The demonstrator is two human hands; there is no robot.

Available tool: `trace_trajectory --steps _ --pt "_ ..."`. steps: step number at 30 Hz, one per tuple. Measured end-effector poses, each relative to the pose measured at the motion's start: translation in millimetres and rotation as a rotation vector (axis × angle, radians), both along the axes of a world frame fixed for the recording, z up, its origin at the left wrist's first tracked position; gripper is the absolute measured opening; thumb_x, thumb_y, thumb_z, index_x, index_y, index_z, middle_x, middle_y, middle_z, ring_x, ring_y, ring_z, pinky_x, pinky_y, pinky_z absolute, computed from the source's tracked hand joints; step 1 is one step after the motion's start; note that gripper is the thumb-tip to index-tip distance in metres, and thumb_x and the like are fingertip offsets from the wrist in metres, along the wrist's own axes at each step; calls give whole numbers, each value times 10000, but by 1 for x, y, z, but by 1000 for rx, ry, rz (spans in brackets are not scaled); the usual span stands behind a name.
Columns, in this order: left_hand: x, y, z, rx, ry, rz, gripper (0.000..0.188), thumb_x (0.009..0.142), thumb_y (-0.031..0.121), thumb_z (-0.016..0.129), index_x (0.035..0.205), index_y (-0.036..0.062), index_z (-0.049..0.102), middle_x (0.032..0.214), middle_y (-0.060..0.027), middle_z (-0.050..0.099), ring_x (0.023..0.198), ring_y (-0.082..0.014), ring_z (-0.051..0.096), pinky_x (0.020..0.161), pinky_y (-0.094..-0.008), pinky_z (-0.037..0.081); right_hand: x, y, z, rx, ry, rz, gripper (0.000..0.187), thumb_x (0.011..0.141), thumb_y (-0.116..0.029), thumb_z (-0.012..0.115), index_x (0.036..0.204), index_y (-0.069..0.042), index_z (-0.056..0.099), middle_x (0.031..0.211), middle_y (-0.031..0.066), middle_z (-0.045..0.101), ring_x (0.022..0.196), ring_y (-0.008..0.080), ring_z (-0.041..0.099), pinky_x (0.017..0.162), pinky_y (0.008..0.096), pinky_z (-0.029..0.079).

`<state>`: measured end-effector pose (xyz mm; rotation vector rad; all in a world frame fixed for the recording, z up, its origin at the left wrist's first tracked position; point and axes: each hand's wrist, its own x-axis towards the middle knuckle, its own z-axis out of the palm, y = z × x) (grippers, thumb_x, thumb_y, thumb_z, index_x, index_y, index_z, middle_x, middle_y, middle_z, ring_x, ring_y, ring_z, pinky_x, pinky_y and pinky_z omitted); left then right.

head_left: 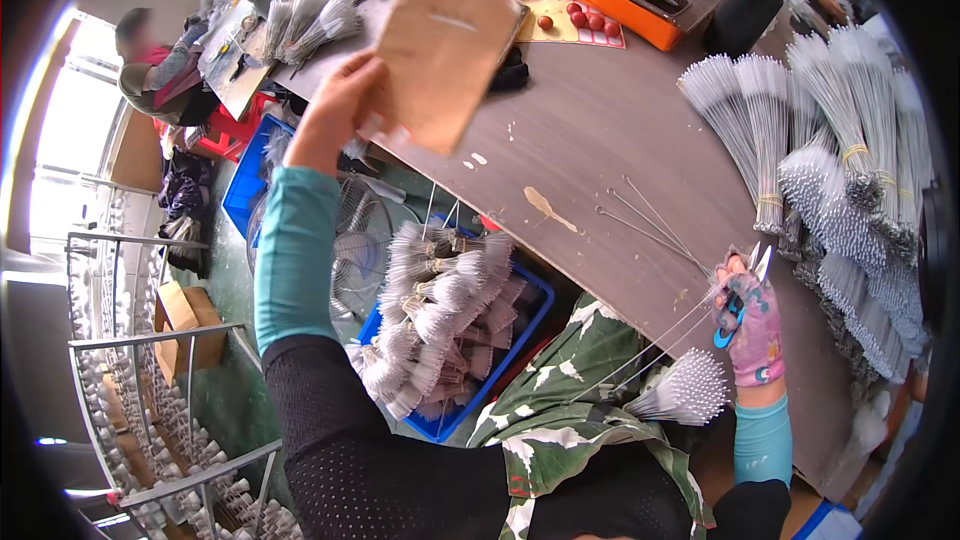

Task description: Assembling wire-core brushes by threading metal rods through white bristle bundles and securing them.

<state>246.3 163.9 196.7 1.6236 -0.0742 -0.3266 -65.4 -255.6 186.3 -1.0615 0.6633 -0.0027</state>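
Observation:
My left hand [347,105], bare with a teal sleeve, grips the left edge of a flat brown notebook [440,60] and holds it up over the table's far left edge. The notebook is slightly blurred. At the near right, my right hand [755,335], in a pink patterned fingerless glove, is closed around small scissors [729,326] with blue handles, blades upward. Thin wire rods with looped ends [650,223] lie on the table, reaching toward this hand; whether it also grips them is unclear. Below it, a bundle of thin white-tipped wire brushes [685,388] rests by my camouflage apron [570,380].
Wire brush bundles [850,170] are piled on the table's right side. A black bottle [748,2], an orange box [625,2] and red balls [590,20] stand at the back. A blue crate [545,305] of brushes sits below. Another person [165,75] works far left.

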Motion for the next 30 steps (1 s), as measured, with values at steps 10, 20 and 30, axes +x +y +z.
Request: trace_trajectory --steps 10,20,30 --pt "112 92 -67 646 -155 236 295 896 221 544 1167 120 604 996 -57 664 837 -144 628 763 -275 493 6 -2 -1 58 -5 -40 120 888 -129 530 984 -60 508 797 35 511 587 77 492 384 163 322" --pt "-136 -180 5 432 -737 -583 295 901 171 539 1164 37 538 1065 -115 614 1021 -239 570 866 -325 458 44 24 23 -40 -99 74 279 889 -230 553 1088 -39 513 863 26 536 638 61 489 450 157 337" --pt "-198 -165 -8 16 404 -700 232 965 210 446 1028 42 593 691 53 430 604 -31 395 562 -171 370 58 30 -2 -113 -144 80 178 862 -165 594 963 -18 591 776 47 618 658 67 549 488 186 388"
